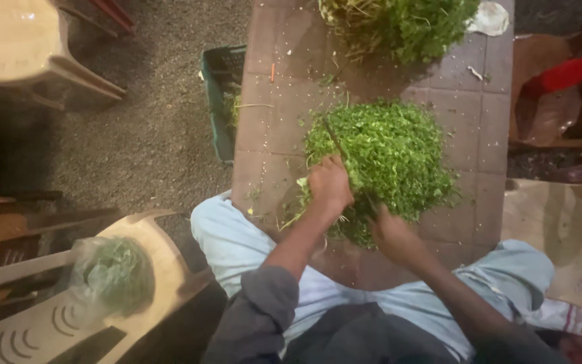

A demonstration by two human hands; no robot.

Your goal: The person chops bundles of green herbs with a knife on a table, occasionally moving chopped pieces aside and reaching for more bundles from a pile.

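Note:
A wide heap of finely chopped green leaves [392,152] lies on a brown tiled surface [271,135]. A long dark knife [335,139] runs slantwise through the heap's near left side. My right hand [391,232] grips its handle end at the heap's near edge. My left hand [330,183] is curled over the middle of the blade, and the thin tip sticks out beyond it. A second heap of uncut greens with pale stems [399,23] sits at the far edge of the tiles.
A dark green crate [218,101] stands on the floor left of the tiles. At near left a beige plastic chair [149,236] holds a clear bag of greens [112,273]. Another beige chair [28,47] stands far left. Bags and a red object [567,74] crowd the right.

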